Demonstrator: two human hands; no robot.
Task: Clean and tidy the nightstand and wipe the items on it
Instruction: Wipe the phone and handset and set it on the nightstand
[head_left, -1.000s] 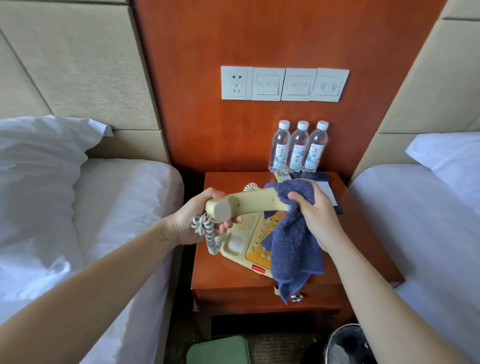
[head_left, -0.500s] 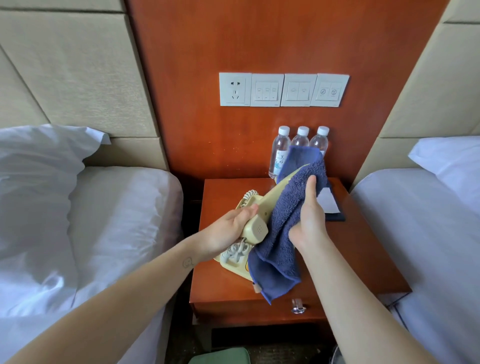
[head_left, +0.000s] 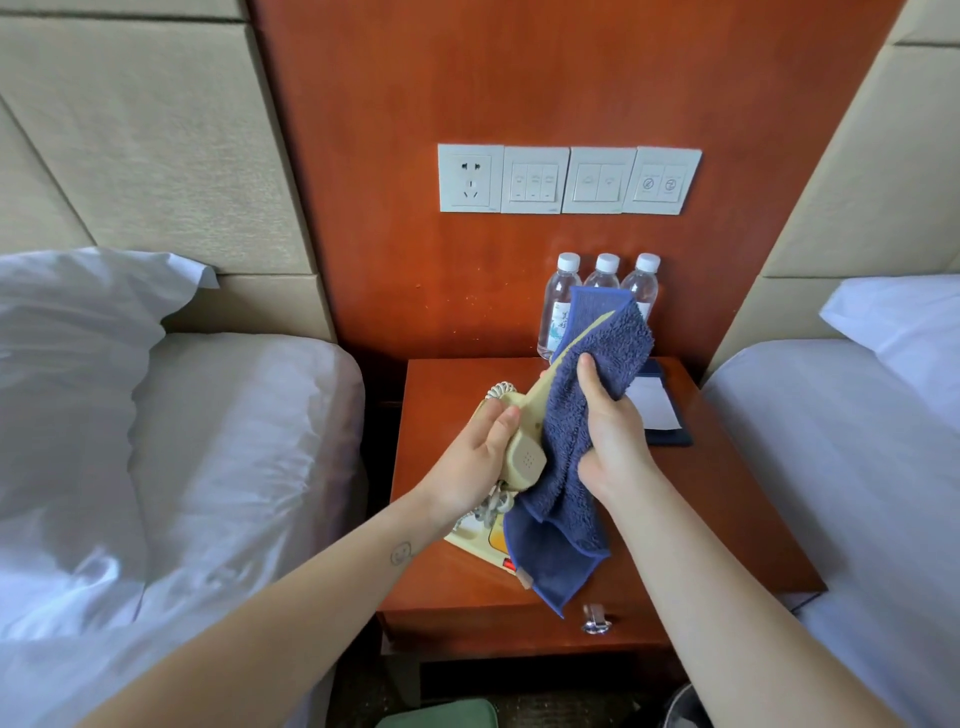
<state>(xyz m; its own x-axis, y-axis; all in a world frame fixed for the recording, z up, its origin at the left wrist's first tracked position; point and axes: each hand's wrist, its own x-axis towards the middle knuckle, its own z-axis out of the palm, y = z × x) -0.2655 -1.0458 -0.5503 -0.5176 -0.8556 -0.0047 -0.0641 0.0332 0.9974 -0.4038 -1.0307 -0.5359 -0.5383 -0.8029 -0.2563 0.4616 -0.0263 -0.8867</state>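
Note:
My left hand (head_left: 475, 457) grips the lower end of a cream telephone handset (head_left: 524, 454), held tilted above the wooden nightstand (head_left: 727, 519). My right hand (head_left: 610, 439) holds a blue terry cloth (head_left: 576, 457) wrapped round the handset's upper part; the handset's top end is hidden under the cloth. The cream telephone base (head_left: 480, 540) lies on the nightstand beneath my hands, mostly covered, with its coiled cord (head_left: 493, 504) hanging from the handset.
Three water bottles (head_left: 558, 306) stand at the nightstand's back against the wood panel. A dark notepad holder with white paper (head_left: 657, 410) lies at the right. White beds flank the nightstand. A drawer knob (head_left: 596, 621) is at the front; a green object (head_left: 441, 717) sits on the floor.
The handset went from level to steeply tilted, its far end raised toward the bottles. My right hand slid the cloth along it, and my left hand shifted its grip to the lower end.

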